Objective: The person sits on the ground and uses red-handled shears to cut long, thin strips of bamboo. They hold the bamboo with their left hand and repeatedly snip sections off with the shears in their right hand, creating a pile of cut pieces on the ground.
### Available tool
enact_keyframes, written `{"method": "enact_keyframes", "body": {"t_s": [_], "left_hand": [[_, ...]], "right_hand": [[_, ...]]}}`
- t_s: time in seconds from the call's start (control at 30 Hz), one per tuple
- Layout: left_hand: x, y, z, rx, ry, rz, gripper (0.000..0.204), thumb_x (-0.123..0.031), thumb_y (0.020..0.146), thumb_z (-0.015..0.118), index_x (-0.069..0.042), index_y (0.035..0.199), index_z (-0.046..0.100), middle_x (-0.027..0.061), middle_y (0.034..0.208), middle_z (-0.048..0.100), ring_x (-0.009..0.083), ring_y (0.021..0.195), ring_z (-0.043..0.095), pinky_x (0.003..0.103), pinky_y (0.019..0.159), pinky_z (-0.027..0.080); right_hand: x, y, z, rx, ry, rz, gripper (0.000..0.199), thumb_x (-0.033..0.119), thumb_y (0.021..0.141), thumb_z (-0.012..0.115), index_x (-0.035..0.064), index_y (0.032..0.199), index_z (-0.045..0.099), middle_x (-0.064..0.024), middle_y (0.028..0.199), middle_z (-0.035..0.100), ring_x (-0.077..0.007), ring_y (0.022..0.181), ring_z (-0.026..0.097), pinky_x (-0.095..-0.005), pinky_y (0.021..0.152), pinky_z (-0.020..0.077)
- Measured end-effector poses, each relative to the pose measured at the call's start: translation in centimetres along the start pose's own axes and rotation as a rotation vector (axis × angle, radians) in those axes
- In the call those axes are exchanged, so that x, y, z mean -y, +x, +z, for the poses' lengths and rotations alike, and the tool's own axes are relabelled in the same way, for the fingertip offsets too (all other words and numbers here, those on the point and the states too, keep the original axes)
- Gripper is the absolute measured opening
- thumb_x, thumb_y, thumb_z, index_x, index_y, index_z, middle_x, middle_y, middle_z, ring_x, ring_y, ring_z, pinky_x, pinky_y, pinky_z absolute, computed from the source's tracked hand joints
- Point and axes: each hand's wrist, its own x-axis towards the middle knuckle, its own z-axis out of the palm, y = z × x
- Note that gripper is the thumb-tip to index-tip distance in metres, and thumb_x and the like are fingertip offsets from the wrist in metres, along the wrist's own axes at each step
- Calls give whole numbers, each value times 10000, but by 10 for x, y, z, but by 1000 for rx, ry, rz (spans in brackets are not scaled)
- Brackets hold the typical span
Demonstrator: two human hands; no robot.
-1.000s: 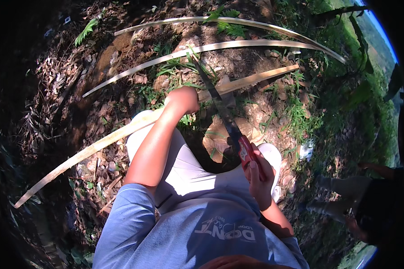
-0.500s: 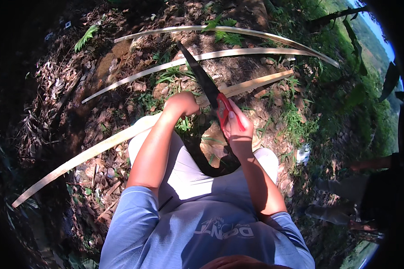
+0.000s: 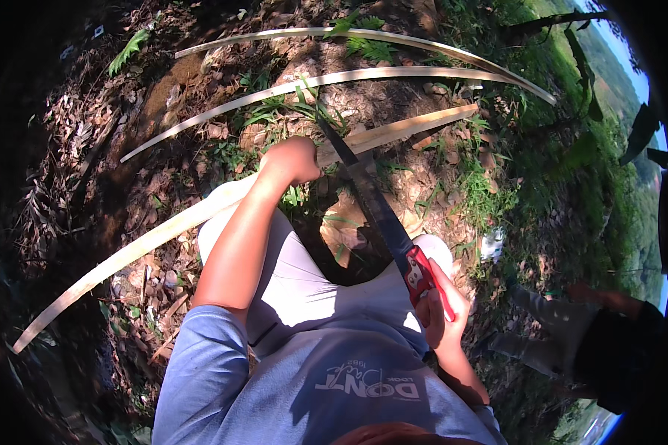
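Note:
My left hand [image 3: 292, 160] is closed round a pale wooden strip [image 3: 126, 256] that runs from the lower left, across my left knee, to the upper right. In my right hand [image 3: 444, 310] is a hand saw [image 3: 382, 211] with a long dark blade and a red handle, held near my right thigh. The blade slants up and left, and its far part crosses the strip just right of my left hand. From here I cannot tell how deep the teeth sit in the wood.
Two more long pale strips lie farther off, a nearer strip [image 3: 274, 90] and a far strip [image 3: 393, 35]. Dry leaves, grass and a fern [image 3: 130, 52] cover the ground. At the lower right stands another person [image 3: 571, 334], close to a small whitish object [image 3: 491, 245].
My right hand has drawn the saw back toward my body, down and to the right. My left hand keeps its hold on the strip, and the view has shifted slightly.

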Motion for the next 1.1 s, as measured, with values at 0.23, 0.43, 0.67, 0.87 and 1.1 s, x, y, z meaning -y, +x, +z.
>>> {"method": "enact_keyframes", "body": {"t_s": [0.23,0.43,0.67,0.87,1.1], "left_hand": [[-8,-3,11,-96,184,-96,332,-286,810,816,-69,1060,824,173,1058,798,358,982,784,462,859,637],[-16,-3,12,-94,214,-248,316,-226,833,796,-114,1126,826,104,1165,806,298,1067,790,421,876,643],[-22,-5,5,-33,135,-295,369,-221,821,757,-59,1149,805,158,1211,786,343,1092,778,442,921,628],[0,15,0,51,-16,-239,322,-274,763,802,1,931,803,123,893,794,249,762,781,413,744,626],[4,15,-2,118,-118,-237,323,-255,745,786,12,926,796,139,890,794,262,776,779,424,717,617]], "right_hand": [[-26,118,76,34,36,-138,494,274,1104,610,2,1516,586,3,889,667,-31,707,520,-205,641,441],[-13,207,127,64,252,-117,426,202,1103,613,-6,1474,624,8,855,661,-36,686,548,-217,617,446],[-22,182,124,29,257,-62,432,180,1109,587,8,1505,600,10,919,662,-37,702,536,-211,637,452],[-33,63,73,3,54,-114,485,133,1118,537,-96,1543,490,36,662,505,-25,551,412,-222,517,352],[-12,2,29,-5,-84,-28,440,136,1087,555,-69,1475,581,24,737,582,-45,622,497,-218,578,396]]}}
